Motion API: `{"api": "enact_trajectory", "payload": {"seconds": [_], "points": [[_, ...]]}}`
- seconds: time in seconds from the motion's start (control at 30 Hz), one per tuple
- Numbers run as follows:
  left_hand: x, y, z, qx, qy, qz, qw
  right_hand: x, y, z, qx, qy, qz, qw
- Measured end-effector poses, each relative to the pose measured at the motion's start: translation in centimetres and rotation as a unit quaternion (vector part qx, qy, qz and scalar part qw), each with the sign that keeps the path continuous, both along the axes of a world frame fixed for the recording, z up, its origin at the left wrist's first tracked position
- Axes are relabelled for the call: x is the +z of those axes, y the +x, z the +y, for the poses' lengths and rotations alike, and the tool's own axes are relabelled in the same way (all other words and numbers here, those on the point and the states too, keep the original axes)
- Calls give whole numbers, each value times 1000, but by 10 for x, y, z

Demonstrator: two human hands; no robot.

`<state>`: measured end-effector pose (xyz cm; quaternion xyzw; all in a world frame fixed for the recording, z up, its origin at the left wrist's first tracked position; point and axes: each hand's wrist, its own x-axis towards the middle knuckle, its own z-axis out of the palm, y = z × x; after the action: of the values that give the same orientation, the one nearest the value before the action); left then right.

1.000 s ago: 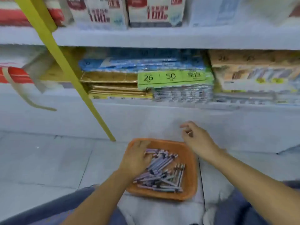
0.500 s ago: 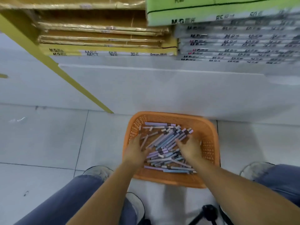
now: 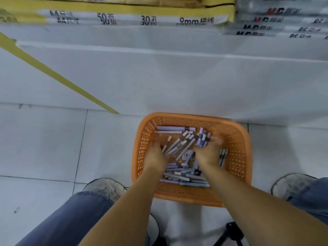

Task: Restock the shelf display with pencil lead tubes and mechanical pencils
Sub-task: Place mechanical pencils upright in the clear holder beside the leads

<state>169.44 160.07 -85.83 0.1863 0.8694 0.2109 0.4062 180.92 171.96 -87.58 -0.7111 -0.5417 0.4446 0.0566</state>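
Note:
An orange mesh basket (image 3: 236, 139) stands on the tiled floor against the shelf base. It holds several purple and grey pencil lead tubes (image 3: 175, 129) and mechanical pencils (image 3: 222, 155) in a loose heap. My left hand (image 3: 154, 155) lies among the tubes at the basket's left side, its fingertips hidden in the pile. My right hand (image 3: 208, 151) grips a small bundle of purple tubes (image 3: 202, 139), lifted a little above the heap.
The white shelf base (image 3: 177, 77) rises just behind the basket. Packs of paper (image 3: 124, 18) lie on the lowest shelf above. A yellow strap (image 3: 53, 73) slants down at the left. My knees and shoes flank the basket; a black stand (image 3: 230, 233) is below.
The view has tilted down and closer to the basket. My right hand came down from the shelf into the basket and closed round a bundle of tubes; my left hand stays in the pile.

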Motion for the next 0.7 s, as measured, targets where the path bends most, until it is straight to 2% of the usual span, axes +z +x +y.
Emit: {"api": "enact_trajectory", "payload": {"seconds": [0.13, 0.27, 0.33, 0.47, 0.6, 0.7], "points": [[-3, -1, 6, -107, -49, 26, 993, -1, 3, 7, 40, -46, -4, 998], [0, 1, 11, -138, -55, 29, 988, 3, 1, 20, 184, -118, -56, 974], [3, 2, 10, -102, -32, -2, 994, 4, -3, 24, 224, -115, -88, 964], [15, 0, -4, 15, 11, -97, 995, 9, -12, 21, 202, -121, -128, 964], [19, -6, -20, 62, 29, -100, 993, 15, -5, 10, 165, -105, -56, 979], [24, -4, -26, 89, 49, -128, 987, 28, 10, 17, 160, -128, 8, 979]]}}
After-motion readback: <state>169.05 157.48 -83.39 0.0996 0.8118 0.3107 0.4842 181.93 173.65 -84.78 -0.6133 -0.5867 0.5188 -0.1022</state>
